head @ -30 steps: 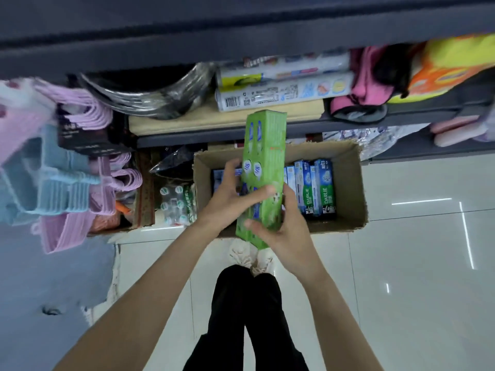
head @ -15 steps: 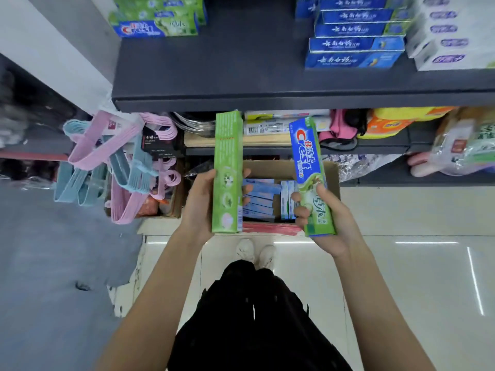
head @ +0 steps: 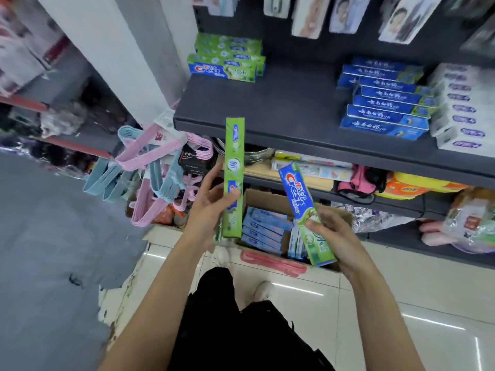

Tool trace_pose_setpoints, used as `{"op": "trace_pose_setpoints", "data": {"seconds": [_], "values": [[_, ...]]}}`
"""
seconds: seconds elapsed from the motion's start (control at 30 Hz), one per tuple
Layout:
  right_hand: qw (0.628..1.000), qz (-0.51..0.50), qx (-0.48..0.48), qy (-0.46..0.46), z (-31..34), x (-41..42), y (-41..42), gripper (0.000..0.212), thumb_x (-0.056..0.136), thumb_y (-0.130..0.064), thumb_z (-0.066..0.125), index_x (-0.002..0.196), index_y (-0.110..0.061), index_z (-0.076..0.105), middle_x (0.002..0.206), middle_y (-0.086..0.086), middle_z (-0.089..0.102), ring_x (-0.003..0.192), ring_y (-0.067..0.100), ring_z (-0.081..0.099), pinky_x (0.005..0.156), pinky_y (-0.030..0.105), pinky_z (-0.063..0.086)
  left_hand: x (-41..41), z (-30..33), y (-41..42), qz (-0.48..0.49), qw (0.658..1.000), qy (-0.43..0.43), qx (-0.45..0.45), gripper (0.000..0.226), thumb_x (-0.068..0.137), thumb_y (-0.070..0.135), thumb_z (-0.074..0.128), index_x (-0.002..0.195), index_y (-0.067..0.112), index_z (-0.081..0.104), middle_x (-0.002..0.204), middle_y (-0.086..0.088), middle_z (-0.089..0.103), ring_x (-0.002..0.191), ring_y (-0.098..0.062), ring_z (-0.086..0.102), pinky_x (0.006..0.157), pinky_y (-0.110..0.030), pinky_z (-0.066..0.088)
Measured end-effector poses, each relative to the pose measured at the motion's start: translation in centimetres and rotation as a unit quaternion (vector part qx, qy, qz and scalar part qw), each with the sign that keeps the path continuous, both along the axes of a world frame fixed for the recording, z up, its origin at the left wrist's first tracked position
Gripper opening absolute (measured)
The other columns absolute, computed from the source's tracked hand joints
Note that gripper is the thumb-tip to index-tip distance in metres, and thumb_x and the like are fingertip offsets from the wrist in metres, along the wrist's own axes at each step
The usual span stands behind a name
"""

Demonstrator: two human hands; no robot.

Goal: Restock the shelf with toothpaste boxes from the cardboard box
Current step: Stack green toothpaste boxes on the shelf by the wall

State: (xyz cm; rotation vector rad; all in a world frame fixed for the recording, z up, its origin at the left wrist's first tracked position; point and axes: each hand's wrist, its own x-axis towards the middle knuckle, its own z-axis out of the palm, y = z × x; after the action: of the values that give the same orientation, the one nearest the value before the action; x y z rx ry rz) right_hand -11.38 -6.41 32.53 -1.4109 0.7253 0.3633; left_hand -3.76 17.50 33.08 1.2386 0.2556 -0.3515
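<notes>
The big dark shelf [head: 281, 108] now fills the top of the view; a second ago it was barely in sight and the person was looking down into the box. On it a small stack of green Crest boxes [head: 227, 61] sits at the back left, with a bare patch in front of it. Blue toothpaste boxes [head: 385, 103] are piled on the right, well apart from the stack.

Down on the floor sits the cardboard box [head: 267, 202], with more light blue toothpaste boxes [head: 265, 231] lying inside.

A second ago both hands held one bundle over the box. Now each hand has its own. The left hand [head: 211, 210] has its fingers curled round the lower half of a green toothpaste box [head: 233, 178], standing upright, its top just reaching the shelf edge. The right hand [head: 332, 236] grips the bottom of a Crest box [head: 302, 207], tipped left.

So both boxes are out and lifted; they likely go beside the matching green stack next.
</notes>
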Motion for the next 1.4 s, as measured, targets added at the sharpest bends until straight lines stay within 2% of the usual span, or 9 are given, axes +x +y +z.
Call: {"op": "trace_pose_setpoints", "data": {"seconds": [0.17, 0.3, 0.6, 0.8, 0.93, 1.1, 1.27, 1.33, 1.4], "values": [[0.993, 0.032, -0.085, -0.081, 0.8, 4.8, 2.8, 0.026, 0.081, -0.010, 0.071, 0.096, -0.028, 0.060, 0.093, -0.007, 0.068, 0.072, -0.001, 0.067, 0.058, 0.016, 0.052, 4.9, -1.2, 3.9, 0.054, 0.881, -0.180, 0.435, 0.063, 0.066, 0.015, 0.081, 0.124, 0.017, 0.057, 0.105, -0.001, 0.056, 0.092, -0.012, 0.054, 0.079, -0.017, 0.040], [0.935, 0.137, -0.285, -0.160, 1.2, 11.1, 5.4, 0.032, 0.078, -0.015, 0.075, 0.106, -0.024, 0.064, 0.104, -0.005, 0.067, 0.096, 0.015, 0.062, 0.085, 0.035, 0.049, 8.2, -1.8, 8.3, 0.019, 0.822, -0.257, 0.508, 0.063, 0.069, 0.018, 0.075, 0.128, 0.016, 0.051, 0.115, -0.007, 0.052, 0.103, -0.020, 0.048, 0.079, -0.016, 0.029], [0.738, 0.278, -0.546, -0.283, -0.5, 33.0, 12.6, 0.038, 0.084, -0.018, 0.067, 0.120, -0.020, 0.056, 0.121, 0.004, 0.062, 0.110, 0.029, 0.051, 0.094, 0.036, 0.032, 15.4, -0.6, 17.6, -0.033, 0.841, -0.178, 0.509, 0.061, 0.079, 0.025, 0.064, 0.132, 0.029, 0.032, 0.106, 0.003, 0.061, 0.086, -0.027, 0.063, 0.062, -0.034, 0.046], [0.622, 0.309, -0.678, -0.241, -2.5, 41.8, 14.5, 0.032, 0.085, -0.009, 0.060, 0.116, -0.012, 0.063, 0.114, 0.020, 0.053, 0.109, 0.037, 0.045, 0.092, 0.043, 0.036, 17.0, -0.1, 19.5, -0.029, 0.971, -0.071, 0.227, 0.048, 0.091, 0.027, 0.048, 0.131, 0.047, 0.031, 0.121, 0.012, 0.055, 0.094, 0.003, 0.057, 0.083, -0.027, 0.045], [0.670, 0.265, -0.661, -0.212, -1.7, 41.2, 16.7, 0.035, 0.085, -0.006, 0.058, 0.120, -0.010, 0.061, 0.122, 0.018, 0.049, 0.116, 0.034, 0.041, 0.099, 0.036, 0.031, 18.1, -0.6, 18.8, 0.018, 0.993, -0.032, 0.109, 0.057, 0.097, 0.016, 0.046, 0.147, 0.027, 0.021, 0.139, 0.002, 0.048, 0.122, -0.014, 0.051, 0.103, -0.035, 0.041], [0.909, 0.314, -0.164, -0.219, 1.9, 31.6, 23.4, 0.033, 0.088, -0.030, 0.063, 0.118, -0.035, 0.051, 0.104, -0.010, 0.062, 0.090, -0.003, 0.061, 0.083, 0.010, 0.045, 20.4, -1.6, 15.2, 0.168, 0.985, 0.013, -0.036, 0.048, 0.089, 0.012, 0.062, 0.128, 0.025, 0.037, 0.104, 0.000, 0.068, 0.095, -0.017, 0.065, 0.082, -0.036, 0.052], [0.895, 0.276, -0.260, -0.235, 2.2, 29.8, 21.9, 0.036, 0.081, -0.019, 0.073, 0.109, -0.032, 0.055, 0.101, -0.010, 0.067, 0.095, 0.002, 0.063, 0.090, 0.029, 0.049, 22.5, -3.2, 10.2, 0.143, 0.990, 0.011, 0.007, 0.023, 0.094, 0.026, 0.053, 0.113, 0.030, 0.040, 0.102, 0.007, 0.065, 0.094, -0.011, 0.064, 0.069, -0.015, 0.050], [0.848, 0.285, -0.381, -0.232, 2.2, 31.5, 19.9, 0.035, 0.083, -0.022, 0.070, 0.114, -0.029, 0.056, 0.114, -0.008, 0.066, 0.109, 0.014, 0.061, 0.094, 0.039, 0.046, 22.9, -4.9, 9.9, 0.049, 0.970, -0.085, 0.223, 0.029, 0.096, 0.031, 0.047, 0.124, 0.024, 0.045, 0.115, 0.004, 0.062, 0.112, -0.016, 0.057, 0.085, -0.022, 0.045], [0.786, 0.306, -0.488, -0.227, 1.7, 33.2, 17.7, 0.036, 0.086, -0.022, 0.066, 0.119, -0.029, 0.054, 0.124, -0.008, 0.063, 0.108, 0.024, 0.060, 0.091, 0.040, 0.045, 23.6, -6.8, 10.2, -0.084, 0.879, -0.175, 0.435, 0.040, 0.096, 0.029, 0.047, 0.133, 0.013, 0.046, 0.138, -0.006, 0.049, 0.132, -0.023, 0.039, 0.108, -0.037, 0.030]]}}
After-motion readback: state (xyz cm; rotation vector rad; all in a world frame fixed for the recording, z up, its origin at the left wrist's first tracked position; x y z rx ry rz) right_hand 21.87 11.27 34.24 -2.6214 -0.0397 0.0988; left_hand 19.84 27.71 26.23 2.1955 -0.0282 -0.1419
